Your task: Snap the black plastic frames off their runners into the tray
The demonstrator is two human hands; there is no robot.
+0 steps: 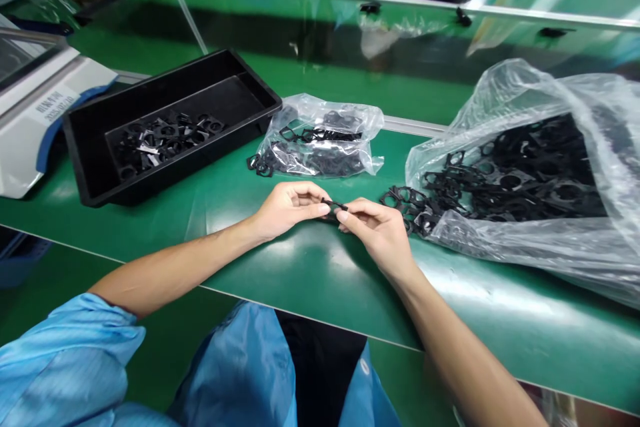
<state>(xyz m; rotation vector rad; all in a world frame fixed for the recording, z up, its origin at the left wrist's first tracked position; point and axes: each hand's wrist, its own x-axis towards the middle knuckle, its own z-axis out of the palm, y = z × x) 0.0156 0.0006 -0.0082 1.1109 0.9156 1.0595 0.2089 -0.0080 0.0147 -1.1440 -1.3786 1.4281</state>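
My left hand [290, 208] and my right hand [374, 228] meet over the green table [310, 280], both pinched on one small black plastic part [334, 205] held between their fingertips. Just right of my right hand, a heap of the same black ring-shaped parts [415, 208] spills out of a large clear plastic bag [525, 160]. Behind my hands lies a smaller clear bag [320, 137] with more black parts. A black tray [165, 123] at the left holds several parts in its inner compartment.
A white and blue machine [35, 100] stands at the far left edge. A metal rail [400, 3] crosses the back, with a dark bag and a blue bin beyond it. My blue sleeves and lap are below the table's front edge.
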